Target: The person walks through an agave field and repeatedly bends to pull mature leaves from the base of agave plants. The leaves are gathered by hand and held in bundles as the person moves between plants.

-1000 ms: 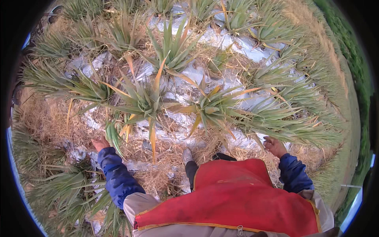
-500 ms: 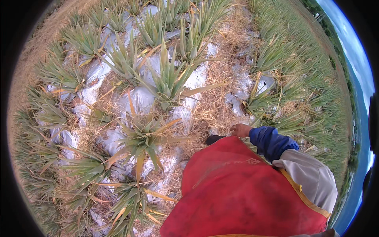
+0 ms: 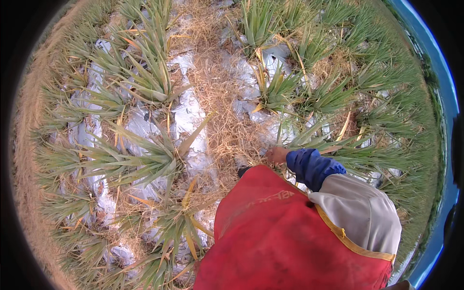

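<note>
Across the field, spiky plants (image 3: 154,92) line 2 sides of a straw path (image 3: 222,111), presumably kept for walking; silvery sheeting (image 3: 190,113) underlies them, perhaps against weeds. A red apron (image 3: 290,232) likely shields clothing. The right hand (image 3: 276,154) hangs partly curled near leaves; I cannot tell whether it holds anything. The left hand is out of view.

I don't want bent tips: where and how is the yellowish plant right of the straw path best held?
I'd take the yellowish plant low, where its leaves gather, coming from the straw path on its left: the leaves narrow toward their tips, and other plants crowd its right.
</note>
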A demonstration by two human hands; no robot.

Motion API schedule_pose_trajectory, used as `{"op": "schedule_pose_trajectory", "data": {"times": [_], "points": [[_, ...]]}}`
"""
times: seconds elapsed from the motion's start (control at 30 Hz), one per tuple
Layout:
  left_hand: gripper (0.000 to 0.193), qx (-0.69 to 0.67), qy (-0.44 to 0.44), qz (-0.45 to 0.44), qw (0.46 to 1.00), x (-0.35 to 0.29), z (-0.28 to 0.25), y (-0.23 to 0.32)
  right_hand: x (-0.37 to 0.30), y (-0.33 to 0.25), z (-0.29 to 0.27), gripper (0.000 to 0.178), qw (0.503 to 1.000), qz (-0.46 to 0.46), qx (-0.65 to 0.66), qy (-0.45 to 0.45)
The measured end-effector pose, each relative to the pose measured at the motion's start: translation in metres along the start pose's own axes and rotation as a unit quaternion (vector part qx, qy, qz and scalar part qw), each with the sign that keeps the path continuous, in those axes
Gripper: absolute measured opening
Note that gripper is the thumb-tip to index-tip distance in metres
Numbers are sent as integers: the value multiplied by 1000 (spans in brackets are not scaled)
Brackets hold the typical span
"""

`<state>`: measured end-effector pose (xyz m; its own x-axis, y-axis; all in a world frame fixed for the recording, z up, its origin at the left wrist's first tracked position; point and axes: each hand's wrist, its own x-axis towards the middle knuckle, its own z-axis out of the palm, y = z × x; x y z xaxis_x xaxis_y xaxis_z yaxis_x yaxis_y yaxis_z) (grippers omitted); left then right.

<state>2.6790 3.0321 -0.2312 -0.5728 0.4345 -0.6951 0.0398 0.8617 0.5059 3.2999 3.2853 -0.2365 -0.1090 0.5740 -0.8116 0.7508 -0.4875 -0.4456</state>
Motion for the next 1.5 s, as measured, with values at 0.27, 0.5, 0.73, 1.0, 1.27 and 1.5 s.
{"op": "schedule_pose_trajectory", "data": {"times": [0.27, 0.5, 0.73, 1.0, 1.27, 1.5], "points": [[53, 102, -129, 69, 984, 34, 84, 168, -13, 104, 7, 25, 991, -56, -13, 124], [50, 193, -217, 120, 949, 61, 144, 284, -18, 161, 54, 32, 983, -31, -148, 103], [46, 260, -291, 135, 911, 88, 204, 361, -33, 142, 100, 46, 978, 101, 148, 108], [43, 305, -378, 129, 864, 130, 273, 436, 18, 172, 135, 35, 966, 164, 142, 142], [39, 349, -392, 159, 836, 198, 286, 571, 76, 56, -17, 41, 957, 236, 146, 88], [36, 480, -510, 244, 671, 234, 389, 646, 53, 64, -88, 45, 770, 217, 361, 479]]}}
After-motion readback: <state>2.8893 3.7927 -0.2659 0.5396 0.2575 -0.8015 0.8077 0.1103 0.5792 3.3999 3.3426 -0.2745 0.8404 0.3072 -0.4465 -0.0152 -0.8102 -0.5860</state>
